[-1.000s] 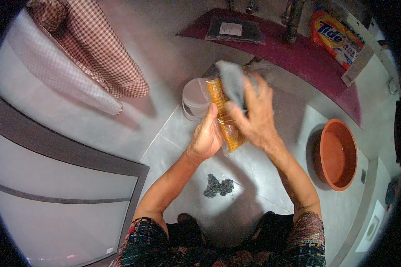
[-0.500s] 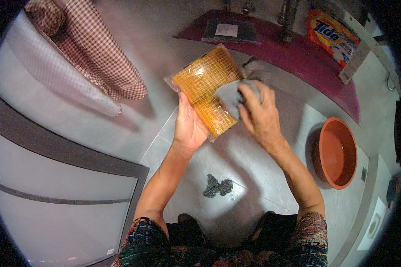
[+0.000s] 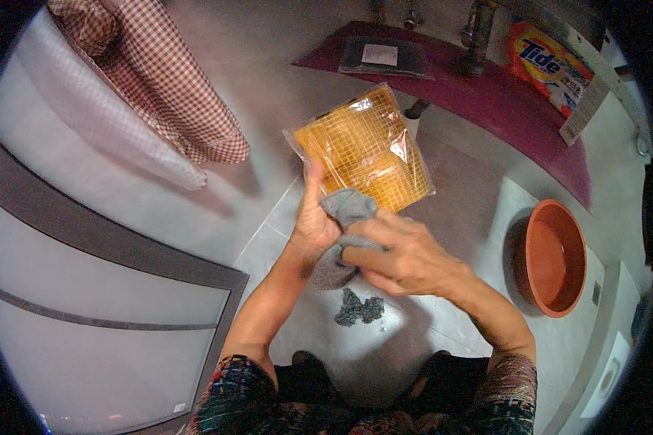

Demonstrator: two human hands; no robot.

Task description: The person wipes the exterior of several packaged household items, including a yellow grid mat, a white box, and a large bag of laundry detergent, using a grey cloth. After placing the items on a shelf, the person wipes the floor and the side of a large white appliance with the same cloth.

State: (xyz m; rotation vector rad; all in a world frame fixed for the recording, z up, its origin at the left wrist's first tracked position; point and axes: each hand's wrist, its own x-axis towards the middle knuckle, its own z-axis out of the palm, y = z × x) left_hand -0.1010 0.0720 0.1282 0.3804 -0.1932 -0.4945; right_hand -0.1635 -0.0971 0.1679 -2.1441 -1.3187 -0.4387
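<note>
My left hand (image 3: 316, 223) grips a flat yellow gridded item in a clear plastic wrapper (image 3: 366, 148) by its near left edge, thumb on top. The wrapped item is tilted, and light glints off the plastic. A grey cloth (image 3: 332, 270) is bunched in my right hand (image 3: 413, 254), its fingers closed on it. The cloth lies against my left palm and the packet's near edge, covering part of both. My right fingers are slightly blurred. What my left fingers do under the packet is hidden.
A dark grey clump (image 3: 359, 309) lies on the tiled floor below my hands. At right stands an orange-brown basin (image 3: 533, 257). Beyond are a purple shelf (image 3: 519, 134), a flat dark packet (image 3: 352, 54) and an orange detergent bag (image 3: 548, 65). Checkered cloth (image 3: 189, 94) hangs at left, above a dark-framed panel (image 3: 109, 290).
My right hand has moved the cloth from the packet's right side, nearer to me and left, against my left hand. The packet has turned slightly, showing more of its face.
</note>
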